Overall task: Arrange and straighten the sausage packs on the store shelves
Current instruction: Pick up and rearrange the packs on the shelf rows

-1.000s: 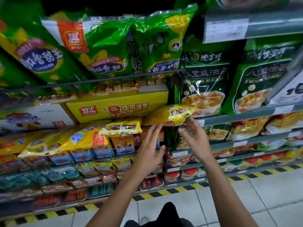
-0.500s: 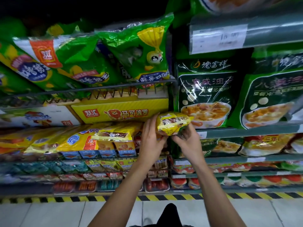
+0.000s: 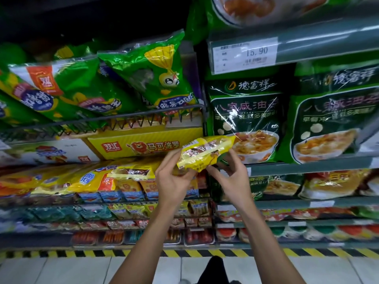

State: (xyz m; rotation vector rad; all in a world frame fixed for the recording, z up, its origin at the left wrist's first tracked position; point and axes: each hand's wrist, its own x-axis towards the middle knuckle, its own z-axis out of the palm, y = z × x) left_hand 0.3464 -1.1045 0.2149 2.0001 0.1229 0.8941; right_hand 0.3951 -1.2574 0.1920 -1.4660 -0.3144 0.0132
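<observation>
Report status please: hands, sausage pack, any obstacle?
Left hand and right hand both grip yellow sausage pack, off the shelf, tilted. Yellow packs lie left below. Nothing blocking.

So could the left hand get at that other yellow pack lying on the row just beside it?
Probably yes: the yellow pack on the row lies open beside the left hand, nothing between, but that hand now holds the lifted pack.

Price tag (image 3: 245,55) on upper right shelf rail: 15.90; yellow carton (image 3: 143,145) centre-left: 双汇, 马可波罗; green bag (image 3: 244,119) at right: 德富祥, 八宝咸油茶; orange label (image 3: 45,83) on far-left green pack: 双汇.
</observation>
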